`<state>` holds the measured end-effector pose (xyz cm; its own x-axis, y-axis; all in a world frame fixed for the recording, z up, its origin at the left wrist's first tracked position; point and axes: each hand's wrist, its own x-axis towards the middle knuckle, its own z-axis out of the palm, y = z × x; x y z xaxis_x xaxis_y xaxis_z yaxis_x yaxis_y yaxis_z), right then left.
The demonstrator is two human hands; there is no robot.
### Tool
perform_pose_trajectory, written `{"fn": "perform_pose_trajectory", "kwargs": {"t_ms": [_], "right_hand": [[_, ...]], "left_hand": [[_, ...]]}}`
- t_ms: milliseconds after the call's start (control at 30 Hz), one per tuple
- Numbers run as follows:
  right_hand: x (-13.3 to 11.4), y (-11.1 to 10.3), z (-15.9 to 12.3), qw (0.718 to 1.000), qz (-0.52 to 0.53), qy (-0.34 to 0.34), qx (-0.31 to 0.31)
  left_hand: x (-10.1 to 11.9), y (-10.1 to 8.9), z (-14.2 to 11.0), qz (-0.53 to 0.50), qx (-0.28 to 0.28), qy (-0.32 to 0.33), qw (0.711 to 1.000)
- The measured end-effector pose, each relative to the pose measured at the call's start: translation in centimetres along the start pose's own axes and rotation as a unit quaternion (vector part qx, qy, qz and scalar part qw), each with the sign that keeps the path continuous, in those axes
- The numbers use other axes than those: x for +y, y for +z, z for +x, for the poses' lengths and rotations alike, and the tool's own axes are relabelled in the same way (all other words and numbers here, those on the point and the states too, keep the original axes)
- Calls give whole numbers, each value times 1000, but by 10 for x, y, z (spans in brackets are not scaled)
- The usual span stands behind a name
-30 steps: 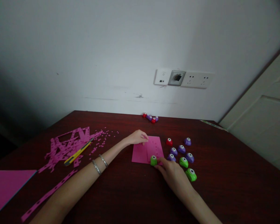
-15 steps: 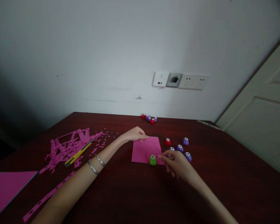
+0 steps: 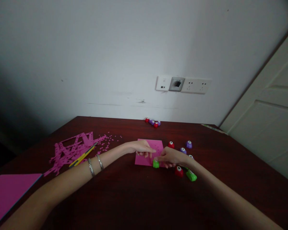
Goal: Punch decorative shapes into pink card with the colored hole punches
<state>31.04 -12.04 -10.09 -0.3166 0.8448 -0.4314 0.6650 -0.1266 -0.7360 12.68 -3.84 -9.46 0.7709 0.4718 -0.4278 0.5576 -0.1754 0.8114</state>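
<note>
A sheet of pink paper [image 3: 139,161] lies on the dark wooden table, with small pink bits on it. My left hand [image 3: 142,148] is over its middle, index finger reaching right and the other fingers curled down onto the paper; it seems to hold the paper, though the contact is partly hidden. At the sheet's near edge is a small green craft punch [image 3: 156,164]. My right hand [image 3: 171,156] grips this punch from the right, finger and thumb at its top. Beside that hand are a red punch [image 3: 179,172] and another green punch [image 3: 191,175].
Purple punches [image 3: 188,144] and a red punch [image 3: 171,145] stand to the right; several more [image 3: 156,125] are by the wall. On the left are pink punched scraps [image 3: 73,150], a yellow utility knife [image 3: 83,156] and more pink paper [image 3: 13,190].
My left hand has come nearer and right, from the sheet's far edge to its middle. My right hand has moved left onto the green punch, uncovering a red and a green punch.
</note>
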Motion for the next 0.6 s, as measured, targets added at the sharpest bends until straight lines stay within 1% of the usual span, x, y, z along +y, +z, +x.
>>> {"fn": "perform_pose_trajectory", "kwargs": {"t_ms": [100, 200, 267, 467, 600], "right_hand": [[1, 1, 3, 1000, 3, 9, -9], [3, -1, 8, 999, -1, 43, -28], [2, -3, 10, 997, -3, 68, -45], [-6, -9, 16, 988, -2, 116, -99], [-12, -11, 18, 983, -4, 138, -121]], "left_hand": [[-2, 6, 2, 3, -29, -7, 1000], [-2, 12, 6, 13, -47, -13, 999], [-2, 13, 10, 23, -59, -34, 997], [-3, 10, 20, 11, -112, -90, 990], [-4, 9, 27, 0, -144, -123, 982]]}}
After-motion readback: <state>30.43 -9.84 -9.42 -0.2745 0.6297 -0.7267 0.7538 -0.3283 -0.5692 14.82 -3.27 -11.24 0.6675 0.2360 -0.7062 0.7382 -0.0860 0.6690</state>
